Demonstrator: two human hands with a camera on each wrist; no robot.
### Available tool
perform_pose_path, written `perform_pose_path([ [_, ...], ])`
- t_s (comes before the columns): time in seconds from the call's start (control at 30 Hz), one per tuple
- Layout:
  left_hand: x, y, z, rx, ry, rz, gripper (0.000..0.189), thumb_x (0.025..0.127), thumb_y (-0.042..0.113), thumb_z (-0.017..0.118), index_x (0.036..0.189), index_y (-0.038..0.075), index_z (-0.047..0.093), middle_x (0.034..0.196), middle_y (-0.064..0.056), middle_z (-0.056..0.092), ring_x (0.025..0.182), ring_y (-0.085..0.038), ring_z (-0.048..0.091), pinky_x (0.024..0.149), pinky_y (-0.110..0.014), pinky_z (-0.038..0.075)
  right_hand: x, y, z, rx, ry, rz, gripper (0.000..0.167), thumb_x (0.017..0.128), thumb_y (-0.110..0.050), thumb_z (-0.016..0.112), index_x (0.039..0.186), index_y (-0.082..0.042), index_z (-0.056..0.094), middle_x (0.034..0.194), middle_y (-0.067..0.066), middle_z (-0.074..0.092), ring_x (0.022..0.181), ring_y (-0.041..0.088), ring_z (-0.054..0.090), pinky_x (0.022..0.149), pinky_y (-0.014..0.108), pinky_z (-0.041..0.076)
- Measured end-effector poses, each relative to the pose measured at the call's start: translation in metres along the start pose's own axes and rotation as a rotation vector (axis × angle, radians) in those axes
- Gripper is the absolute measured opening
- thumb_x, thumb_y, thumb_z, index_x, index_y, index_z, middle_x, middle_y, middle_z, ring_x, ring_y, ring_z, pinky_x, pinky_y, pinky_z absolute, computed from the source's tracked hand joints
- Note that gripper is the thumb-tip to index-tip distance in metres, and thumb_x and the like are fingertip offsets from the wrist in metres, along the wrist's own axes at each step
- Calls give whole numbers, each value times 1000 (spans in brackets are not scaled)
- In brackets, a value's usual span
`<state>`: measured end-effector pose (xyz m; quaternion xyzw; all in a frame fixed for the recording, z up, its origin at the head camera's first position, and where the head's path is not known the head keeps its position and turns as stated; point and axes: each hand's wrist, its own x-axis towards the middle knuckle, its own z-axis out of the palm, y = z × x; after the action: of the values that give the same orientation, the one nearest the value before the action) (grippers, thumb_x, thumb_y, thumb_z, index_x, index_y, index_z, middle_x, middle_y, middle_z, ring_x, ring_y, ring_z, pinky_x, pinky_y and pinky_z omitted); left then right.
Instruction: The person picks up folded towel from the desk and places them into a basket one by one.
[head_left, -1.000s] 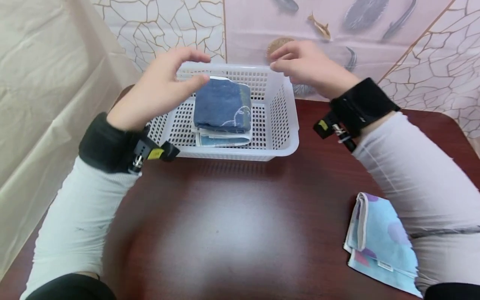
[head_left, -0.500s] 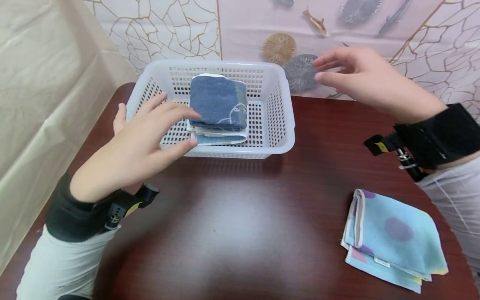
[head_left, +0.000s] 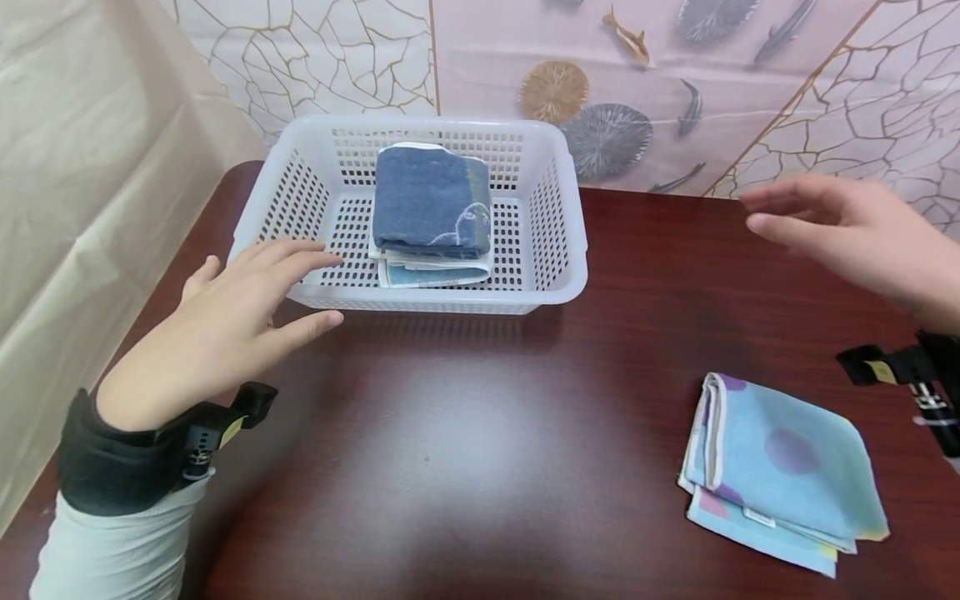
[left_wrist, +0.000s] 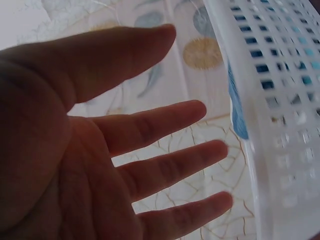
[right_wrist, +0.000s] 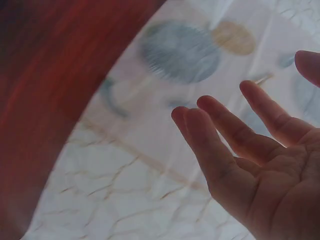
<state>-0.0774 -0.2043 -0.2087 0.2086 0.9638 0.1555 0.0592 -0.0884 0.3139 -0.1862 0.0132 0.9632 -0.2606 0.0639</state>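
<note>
A white plastic basket point(head_left: 558, 242) with slotted walls stands at the back of the table. Inside it lies a folded dark blue towel point(head_left: 427, 196) on top of a folded light blue cloth point(head_left: 435, 275). My left hand point(head_left: 232, 321) hovers at the basket's front left corner, fingers spread and holding nothing; the left wrist view shows its palm beside the basket wall point(left_wrist: 280, 150). Over the table's right side, my right hand point(head_left: 855, 233) is raised with relaxed fingers and nothing in them. Nearer the front right lies a folded light blue towel with purple spots point(head_left: 795, 458).
The dark red wooden table point(head_left: 465, 433) has a glossy surface. A patterned cloth point(head_left: 495, 67) hangs behind it, and a cream curtain point(head_left: 97, 183) hangs along the left side.
Both hands have moved away from above the basket: the left back toward the front left, the right out to the right. The spotted towel is now uncovered by the right arm.
</note>
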Motion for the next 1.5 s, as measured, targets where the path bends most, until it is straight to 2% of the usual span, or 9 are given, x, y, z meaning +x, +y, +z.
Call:
perform_pose_path([
  [0.13,0,-7,3,27,-41,-10,59,93,40,67,144,17,50,148,-13,50,140,-34,41,103,-75,27,-14,26,7,-38,-24,67,55,101,-41,53,143,-5,48,134,26,57,78,-26,42,66,15,45],
  [0.27,0,-12,4,46,-67,15,56,96,40,64,144,14,51,144,-15,55,136,-35,48,99,-66,41,-30,54,20,-75,-76,127,60,104,-42,46,145,3,42,138,39,45,105,15,63,82,53,49],
  [0.37,0,-14,4,42,-78,18,54,97,38,63,142,12,53,142,-17,56,133,-36,50,101,-63,43,-40,72,29,-85,-118,170,63,105,-41,42,146,6,37,139,42,40,120,59,42,83,70,39],
  [0.47,1,-17,4,41,-78,15,52,97,37,63,141,11,55,140,-17,57,131,-36,51,102,-60,43,-48,88,37,-104,-136,197,62,106,-40,41,144,9,36,139,42,37,119,61,41,82,71,40],
  [0.9,2,-27,3,-11,-75,19,54,95,34,67,141,8,55,139,-18,59,129,-37,54,104,-60,42,-85,139,70,-215,-164,245,65,102,-42,53,135,14,43,130,45,42,109,63,45,72,56,49],
  [1.1,2,-28,0,-15,-76,37,54,95,33,67,140,6,55,137,-19,60,129,-36,55,105,-58,42,-102,135,75,-270,-214,214,65,100,-43,56,127,16,51,114,41,53,98,54,51,75,59,46],
  [1.3,3,-29,-1,-21,-84,39,53,96,32,66,140,6,55,138,-20,59,128,-36,55,104,-58,43,-107,126,78,-271,-222,172,57,102,-38,55,123,15,56,90,22,63,70,19,49,58,29,40],
  [1.4,4,-34,0,0,-75,37,50,96,27,65,140,5,55,136,-21,61,124,-38,57,101,-59,45,-109,126,79,-253,-216,178,54,103,-37,54,122,13,56,75,4,54,63,10,38,56,25,32],
  [1.5,5,-40,1,42,-32,51,42,96,18,65,135,3,60,128,-22,65,116,-40,62,94,-59,48,-108,126,80,-246,-207,172,50,103,-35,54,119,11,59,71,1,48,61,8,35,56,25,29],
])
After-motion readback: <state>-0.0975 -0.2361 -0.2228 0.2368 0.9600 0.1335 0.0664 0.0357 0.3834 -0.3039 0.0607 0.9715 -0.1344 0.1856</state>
